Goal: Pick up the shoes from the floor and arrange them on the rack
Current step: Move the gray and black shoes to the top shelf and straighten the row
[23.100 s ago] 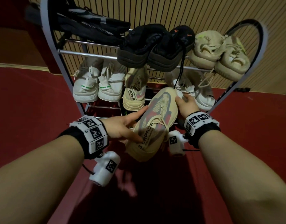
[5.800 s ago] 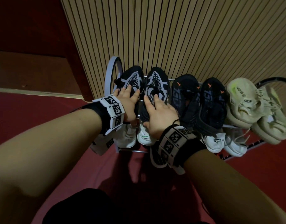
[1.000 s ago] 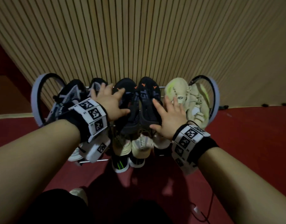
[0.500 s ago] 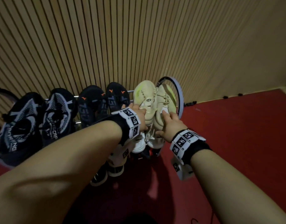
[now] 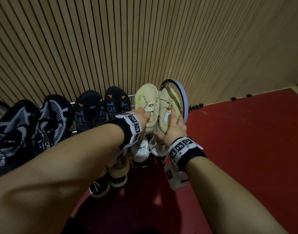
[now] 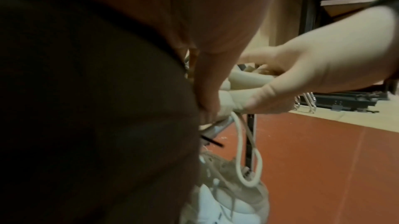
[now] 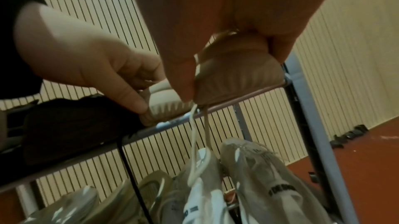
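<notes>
On the metal shoe rack's [image 5: 182,98] top tier, against its right end hoop, my left hand [image 5: 143,118] and right hand [image 5: 174,130] each gripped one cream knit sneaker's [image 5: 149,98] heel.

A wall of narrow vertical wooden slats [image 5: 111,39], pale tan, filled the upper view and met a dark red floor [image 5: 246,141] along a slanted line. Small dark objects [image 5: 196,106], too small to identify, lay along the foot of the wall. The light was dim and warm.
</notes>
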`<control>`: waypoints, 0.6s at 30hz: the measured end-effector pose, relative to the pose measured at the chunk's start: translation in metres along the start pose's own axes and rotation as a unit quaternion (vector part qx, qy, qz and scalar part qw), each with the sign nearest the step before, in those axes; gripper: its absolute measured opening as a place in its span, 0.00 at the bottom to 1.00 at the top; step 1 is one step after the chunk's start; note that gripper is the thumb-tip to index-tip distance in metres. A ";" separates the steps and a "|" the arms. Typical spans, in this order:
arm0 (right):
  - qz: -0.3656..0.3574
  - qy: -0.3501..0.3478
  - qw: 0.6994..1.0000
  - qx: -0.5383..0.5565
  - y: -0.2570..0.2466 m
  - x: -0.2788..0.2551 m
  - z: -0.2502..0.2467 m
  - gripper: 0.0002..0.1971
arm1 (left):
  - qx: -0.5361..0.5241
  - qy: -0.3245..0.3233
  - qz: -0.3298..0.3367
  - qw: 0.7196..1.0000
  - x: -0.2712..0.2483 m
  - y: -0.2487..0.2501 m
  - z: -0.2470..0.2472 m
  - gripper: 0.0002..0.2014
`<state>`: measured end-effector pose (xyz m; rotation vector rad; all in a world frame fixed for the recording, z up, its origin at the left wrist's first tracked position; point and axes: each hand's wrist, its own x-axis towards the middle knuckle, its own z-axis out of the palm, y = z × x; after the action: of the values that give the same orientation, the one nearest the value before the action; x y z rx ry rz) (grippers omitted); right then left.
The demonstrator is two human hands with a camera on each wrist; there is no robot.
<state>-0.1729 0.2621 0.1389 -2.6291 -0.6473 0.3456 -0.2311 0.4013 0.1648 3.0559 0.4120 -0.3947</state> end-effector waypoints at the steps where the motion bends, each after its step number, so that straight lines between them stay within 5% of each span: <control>1: 0.000 0.002 1.000 0.008 0.000 0.000 -0.001 0.52 | -0.006 -0.007 0.002 1.000 -0.001 0.001 -0.002 0.20; 10: -0.083 -0.014 0.995 0.050 0.031 -0.011 -0.007 0.51 | 0.032 0.036 -0.032 0.998 -0.016 0.023 0.003 0.11; 18: -0.119 -0.047 0.992 0.011 0.051 -0.001 -0.015 0.54 | 0.025 0.061 0.024 0.998 -0.021 0.023 -0.008 0.16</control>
<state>-0.1489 0.2159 0.1299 -2.4921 -0.9708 0.4038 -0.2427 0.3747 0.1782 3.1424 0.3358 -0.2192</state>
